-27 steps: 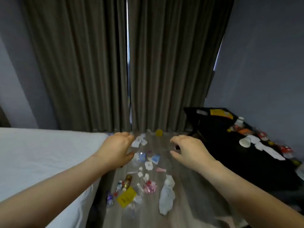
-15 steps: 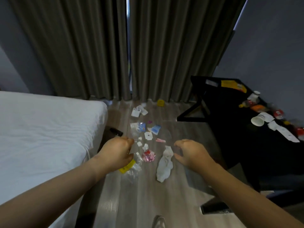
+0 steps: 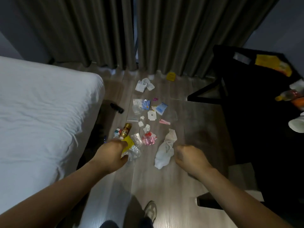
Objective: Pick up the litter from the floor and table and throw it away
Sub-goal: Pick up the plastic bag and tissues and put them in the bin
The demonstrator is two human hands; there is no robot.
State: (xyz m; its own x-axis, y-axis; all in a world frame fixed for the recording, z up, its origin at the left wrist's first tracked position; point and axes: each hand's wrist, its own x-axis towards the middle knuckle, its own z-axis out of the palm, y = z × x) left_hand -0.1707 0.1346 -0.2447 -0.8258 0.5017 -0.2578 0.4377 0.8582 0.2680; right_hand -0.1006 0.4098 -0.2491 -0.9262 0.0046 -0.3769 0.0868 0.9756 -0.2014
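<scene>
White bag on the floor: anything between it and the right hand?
Nothing visible. The right hand hangs at the right edge of the white bag, and no litter shows between them. The nearest other piece, a pink wrapper, lies left of the bag.

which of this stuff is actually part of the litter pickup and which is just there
Part of the job: white bag, yellow wrapper, clear plastic, pink-red wrapper, brown bottle, blue packet, all on the floor; paper cup and yellow packet on the black table.

Just there: bed, curtains, shoe.
</scene>
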